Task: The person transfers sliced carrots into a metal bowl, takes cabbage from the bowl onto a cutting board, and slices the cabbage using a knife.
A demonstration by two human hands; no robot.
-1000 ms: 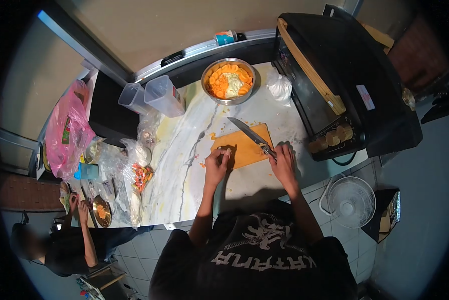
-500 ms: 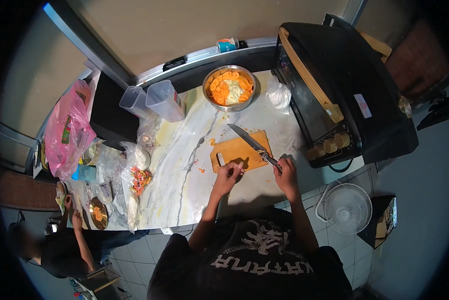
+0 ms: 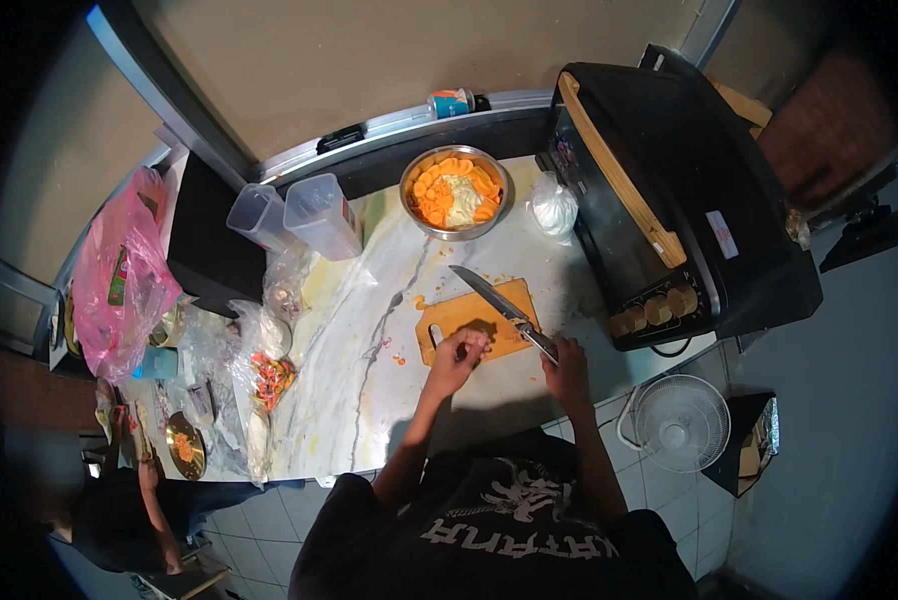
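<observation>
Round stainless-steel bowl (image 3: 458, 236), on the marble-patterned surface (image 3: 329, 340): contains orange slices, smaller orange pieces and a pale shredded heap. Clear plastic bag (image 3: 271, 380): red and orange pieces. Round gold-coloured plate (image 3: 191, 470): orange bits. Translucent pink plastic bag (image 3: 124, 280): contents mostly indistinct. Left hand (image 3: 454, 364): fingers curled over the orange-brown wooden cutting board (image 3: 459, 312); whether anything is pinched cannot be told. Right hand (image 3: 567, 374): gripping the long steel-bladed knife (image 3: 491, 297), handle partly covered. Blade tapered, slanting across the board; contact unconfirmed.
</observation>
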